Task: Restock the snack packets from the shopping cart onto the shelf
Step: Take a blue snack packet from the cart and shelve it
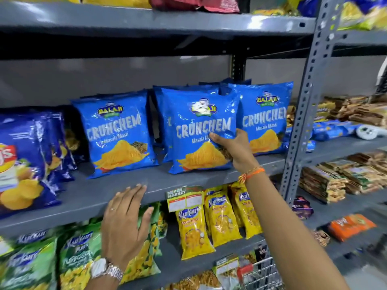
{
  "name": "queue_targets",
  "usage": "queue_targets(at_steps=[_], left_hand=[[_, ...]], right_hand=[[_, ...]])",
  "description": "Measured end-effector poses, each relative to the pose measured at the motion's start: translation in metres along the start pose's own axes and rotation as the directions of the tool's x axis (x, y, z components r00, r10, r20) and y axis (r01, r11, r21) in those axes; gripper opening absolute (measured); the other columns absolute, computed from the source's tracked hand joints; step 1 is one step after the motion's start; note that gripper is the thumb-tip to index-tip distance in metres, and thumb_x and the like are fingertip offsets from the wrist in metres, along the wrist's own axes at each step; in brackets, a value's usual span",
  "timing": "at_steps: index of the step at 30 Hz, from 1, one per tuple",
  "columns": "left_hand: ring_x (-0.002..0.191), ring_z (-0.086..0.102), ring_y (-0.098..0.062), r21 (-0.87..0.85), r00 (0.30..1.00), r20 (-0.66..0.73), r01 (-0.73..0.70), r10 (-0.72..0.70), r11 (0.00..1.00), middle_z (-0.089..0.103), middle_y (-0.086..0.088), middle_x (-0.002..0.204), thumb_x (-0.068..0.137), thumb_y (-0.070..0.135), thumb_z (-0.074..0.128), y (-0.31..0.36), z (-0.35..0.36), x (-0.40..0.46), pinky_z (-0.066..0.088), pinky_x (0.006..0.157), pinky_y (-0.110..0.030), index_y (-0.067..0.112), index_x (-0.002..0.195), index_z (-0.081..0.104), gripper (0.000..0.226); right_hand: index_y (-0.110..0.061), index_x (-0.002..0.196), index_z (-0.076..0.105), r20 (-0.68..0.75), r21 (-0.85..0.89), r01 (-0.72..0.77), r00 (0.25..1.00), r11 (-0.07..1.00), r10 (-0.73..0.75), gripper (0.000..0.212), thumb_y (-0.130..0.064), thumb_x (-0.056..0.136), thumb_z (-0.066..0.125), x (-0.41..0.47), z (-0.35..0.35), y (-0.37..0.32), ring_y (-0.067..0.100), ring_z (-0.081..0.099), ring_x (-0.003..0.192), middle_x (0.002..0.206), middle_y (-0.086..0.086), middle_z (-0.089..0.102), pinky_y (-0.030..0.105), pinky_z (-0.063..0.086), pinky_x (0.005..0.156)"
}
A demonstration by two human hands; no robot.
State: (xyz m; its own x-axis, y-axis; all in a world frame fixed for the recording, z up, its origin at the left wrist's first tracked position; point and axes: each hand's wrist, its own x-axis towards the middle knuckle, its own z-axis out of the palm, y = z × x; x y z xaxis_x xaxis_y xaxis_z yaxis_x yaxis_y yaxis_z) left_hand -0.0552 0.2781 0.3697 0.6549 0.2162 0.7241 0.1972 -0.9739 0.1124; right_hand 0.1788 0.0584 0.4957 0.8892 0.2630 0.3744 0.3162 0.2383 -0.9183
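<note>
My right hand (234,150) grips the lower right corner of a blue Crunchem packet (199,130), which stands upright on the grey middle shelf (100,193). More blue Crunchem packets stand beside it, one to the left (117,132) and one to the right (266,118), with others behind. My left hand (125,222) is open, fingers spread, its fingertips resting on the front edge of that shelf. A corner of the shopping cart (259,273) with a red handle shows at the bottom right, with packets inside.
Dark blue chip packets (27,158) fill the shelf's left end. Below hang green Kurkure packets (79,256) and yellow Kurkure packets (211,218) behind a price tag (185,198). A perforated grey upright (303,105) separates a neighbouring rack of biscuit packs (339,178).
</note>
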Motion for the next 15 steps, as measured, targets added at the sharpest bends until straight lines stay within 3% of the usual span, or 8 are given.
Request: queue_targets(at_steps=[5,11,15], left_hand=[[0.134,0.052,-0.030,-0.019,1.000,-0.025,0.010,-0.011,1.000,0.059,-0.008,0.144,0.100,0.046,0.039,0.002,0.006,-0.003,0.029,0.120,-0.047,0.012,0.145,0.055,0.059],[0.133,0.053,-0.032,-0.032,0.998,-0.066,0.018,-0.020,0.999,0.061,-0.010,0.141,0.099,0.045,0.040,0.004,0.011,-0.003,0.030,0.119,-0.049,0.010,0.142,0.057,0.058],[0.131,0.054,-0.034,-0.034,0.996,-0.084,0.011,-0.014,0.999,0.062,-0.011,0.139,0.099,0.044,0.040,0.003,0.011,-0.005,0.031,0.118,-0.050,0.009,0.140,0.058,0.057]], right_hand=[[-0.020,0.097,0.070,-0.041,-0.046,0.009,0.999,0.999,-0.011,0.027,-0.015,0.077,0.087,0.008,-0.004,0.010,0.006,0.076,0.081,0.094,-0.004,0.077,0.024,0.061,0.071],[-0.018,0.103,0.071,-0.044,-0.084,0.023,0.999,0.996,-0.027,0.031,-0.017,0.076,0.087,0.010,-0.007,0.017,0.006,0.076,0.086,0.098,-0.005,0.077,0.026,0.060,0.077],[-0.009,0.127,0.063,-0.022,-0.183,0.035,0.999,0.983,-0.040,0.071,-0.047,0.071,0.087,0.000,-0.020,0.016,0.018,0.074,0.102,0.113,0.003,0.076,0.038,0.062,0.088]])
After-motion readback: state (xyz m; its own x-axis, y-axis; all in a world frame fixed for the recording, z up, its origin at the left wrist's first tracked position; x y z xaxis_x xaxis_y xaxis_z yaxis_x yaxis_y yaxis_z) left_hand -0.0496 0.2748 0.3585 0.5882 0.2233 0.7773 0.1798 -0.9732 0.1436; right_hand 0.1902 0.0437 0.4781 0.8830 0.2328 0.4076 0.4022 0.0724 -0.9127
